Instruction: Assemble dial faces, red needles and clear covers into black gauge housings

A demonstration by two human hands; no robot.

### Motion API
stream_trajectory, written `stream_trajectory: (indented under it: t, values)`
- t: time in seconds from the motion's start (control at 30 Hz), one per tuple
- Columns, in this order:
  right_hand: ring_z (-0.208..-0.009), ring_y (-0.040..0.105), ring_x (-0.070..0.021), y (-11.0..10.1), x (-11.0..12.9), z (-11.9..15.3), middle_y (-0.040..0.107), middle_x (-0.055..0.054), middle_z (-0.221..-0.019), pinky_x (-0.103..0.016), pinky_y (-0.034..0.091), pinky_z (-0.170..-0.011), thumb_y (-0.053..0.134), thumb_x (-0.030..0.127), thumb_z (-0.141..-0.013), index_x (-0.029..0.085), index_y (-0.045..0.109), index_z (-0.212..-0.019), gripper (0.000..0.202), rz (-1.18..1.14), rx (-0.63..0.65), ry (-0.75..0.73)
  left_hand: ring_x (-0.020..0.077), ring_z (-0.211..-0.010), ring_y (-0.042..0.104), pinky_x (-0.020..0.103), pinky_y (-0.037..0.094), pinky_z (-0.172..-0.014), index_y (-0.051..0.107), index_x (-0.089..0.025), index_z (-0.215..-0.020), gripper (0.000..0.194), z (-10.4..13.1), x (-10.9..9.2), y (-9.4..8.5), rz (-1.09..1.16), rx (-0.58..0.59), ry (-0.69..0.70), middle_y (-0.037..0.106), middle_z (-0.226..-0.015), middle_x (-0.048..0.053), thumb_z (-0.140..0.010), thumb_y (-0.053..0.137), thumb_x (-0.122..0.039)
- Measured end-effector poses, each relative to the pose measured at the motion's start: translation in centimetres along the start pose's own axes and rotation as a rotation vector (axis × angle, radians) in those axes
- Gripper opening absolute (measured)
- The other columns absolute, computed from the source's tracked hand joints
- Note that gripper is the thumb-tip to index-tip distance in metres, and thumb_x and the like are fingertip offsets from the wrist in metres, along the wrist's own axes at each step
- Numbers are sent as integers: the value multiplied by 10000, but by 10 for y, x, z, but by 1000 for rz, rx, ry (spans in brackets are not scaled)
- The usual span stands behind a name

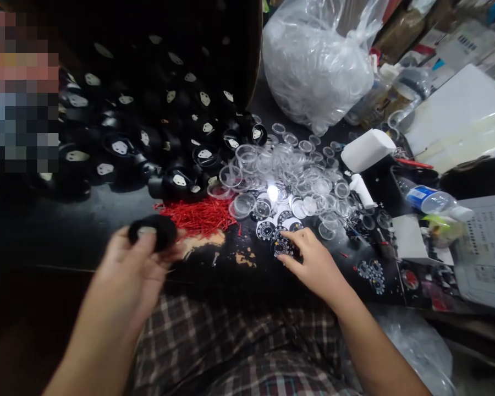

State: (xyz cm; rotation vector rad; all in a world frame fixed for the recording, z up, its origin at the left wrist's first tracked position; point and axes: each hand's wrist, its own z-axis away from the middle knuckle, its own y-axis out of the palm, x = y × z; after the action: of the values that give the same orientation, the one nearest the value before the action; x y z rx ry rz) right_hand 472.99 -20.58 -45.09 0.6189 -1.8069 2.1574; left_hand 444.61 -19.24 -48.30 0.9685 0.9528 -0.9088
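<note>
between right fingers (292,264), black dial (281,249) partly covered

Your left hand (136,267): around a case (163,234), at the left end of the strips (198,217).
Your right hand (311,258): at the front of the dials (265,230).
Stack of cases (144,137): behind your left hand, left of the rings (289,170).
Strips: on the table (82,236), in front of the cases, left of the dials.
Rings: heaped behind the dials.
Bag (319,60): behind the rings.
Bottle (427,199): right of the rings.
Small dials (371,268): right of your right hand.
</note>
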Motion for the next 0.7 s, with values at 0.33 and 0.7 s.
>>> stream_trajectory:
  t: [0.33,0.7]
  values:
    - [-954,583,-210,13,2,-5,638,-61,-972,-390,461,-893,599,189,-885,181,645,-972,98,-135,-132,-34,184,-860,728,255,606,-723,658,-236,-1148,359,52,21,58,343,172,-494,734,-1135,113,-877,629,-469]
    - [-681,575,-128,15,27,-2,653,-2,-785,-267,465,-634,641,335,-836,189,651,-900,160,-861,-68,127,167,-970,700,269,595,-817,686,-216,-1160,309,52,23,71,422,101,-420,728,-1154,80,-903,630,-379]
